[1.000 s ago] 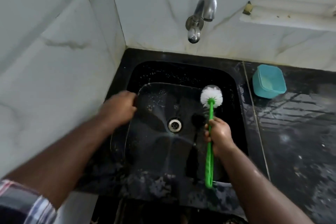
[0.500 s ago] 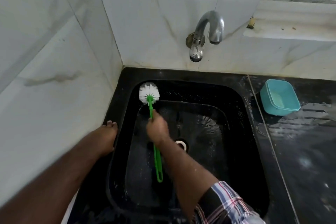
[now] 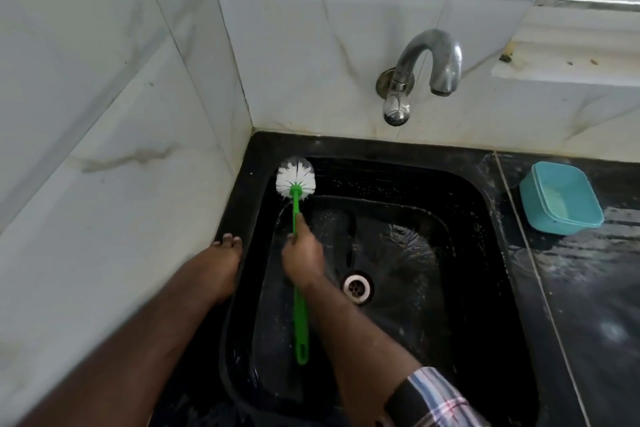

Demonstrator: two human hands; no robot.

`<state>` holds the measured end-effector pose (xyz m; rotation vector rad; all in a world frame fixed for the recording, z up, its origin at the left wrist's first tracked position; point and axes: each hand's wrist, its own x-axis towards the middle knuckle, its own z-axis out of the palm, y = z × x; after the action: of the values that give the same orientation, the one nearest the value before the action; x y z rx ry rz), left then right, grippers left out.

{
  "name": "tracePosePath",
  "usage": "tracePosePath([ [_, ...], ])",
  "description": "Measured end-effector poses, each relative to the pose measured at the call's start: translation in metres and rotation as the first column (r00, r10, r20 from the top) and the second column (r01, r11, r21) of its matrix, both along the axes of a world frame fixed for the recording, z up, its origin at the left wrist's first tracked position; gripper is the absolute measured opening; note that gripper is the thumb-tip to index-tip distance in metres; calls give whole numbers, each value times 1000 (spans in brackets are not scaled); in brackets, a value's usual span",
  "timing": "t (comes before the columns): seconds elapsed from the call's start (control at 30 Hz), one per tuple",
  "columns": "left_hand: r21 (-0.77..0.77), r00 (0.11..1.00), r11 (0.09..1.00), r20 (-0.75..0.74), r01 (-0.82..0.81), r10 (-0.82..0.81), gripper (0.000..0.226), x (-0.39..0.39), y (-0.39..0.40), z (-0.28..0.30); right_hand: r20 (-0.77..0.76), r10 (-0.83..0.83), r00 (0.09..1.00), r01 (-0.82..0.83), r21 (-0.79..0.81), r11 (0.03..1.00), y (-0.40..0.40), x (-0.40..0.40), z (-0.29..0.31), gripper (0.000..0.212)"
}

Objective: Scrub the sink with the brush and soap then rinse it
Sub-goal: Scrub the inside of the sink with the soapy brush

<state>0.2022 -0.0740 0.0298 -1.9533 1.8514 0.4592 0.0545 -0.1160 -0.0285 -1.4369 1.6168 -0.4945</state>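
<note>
Right hand (image 3: 303, 258) grips brush (image 3: 295, 180) handle, bristles at sink (image 3: 485, 288) far-left corner; left hand (image 3: 221, 258) flat, fingers straight, on rim

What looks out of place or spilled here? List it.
Nothing is damaged or askew. The counter beside the teal tub is wet and streaked, and the sink walls carry white specks. The tap is not running.

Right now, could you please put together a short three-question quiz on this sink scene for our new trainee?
1. True or false: the right hand grips the green brush.
2. The brush head is at which corner of the sink: A far left, B far right, C near right?
3. Which hand rests on the sink's left rim?

Key: 1 true; 2 A; 3 the left hand.
</note>
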Motion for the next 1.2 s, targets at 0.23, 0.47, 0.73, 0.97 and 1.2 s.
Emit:
tracePosePath([
  [0.23, -5, 1000, 1000, 27, 8, -8, 72, -3, 0, 3, -86, 511, 855, -504, 93, 859, 59, -110, 26, 54],
  [0.47, 54, 1000, 999, -11, -4, 5, 84, -2, 1, 10, 22, 217, 976, -216, -16, 976, -38, -61, 14, 54],
  [0.73, 42, 1000, 999, 16, 6, -7, 68, -1, -1, 10, -20, 751, 660, -743, 136, 656, 135, -134, 43, 59],
  [0.97, 53, 999, 999, 34, -9, 7, 71, -2, 0, 9, -105, 430, 897, -422, 92, 902, 12, -80, 5, 41],
  [1.2, 46, 999, 999, 42, -10, 9, 73, -4, 3, 7, -156, 508, 847, -503, 73, 861, 17, -67, -9, 34],
])
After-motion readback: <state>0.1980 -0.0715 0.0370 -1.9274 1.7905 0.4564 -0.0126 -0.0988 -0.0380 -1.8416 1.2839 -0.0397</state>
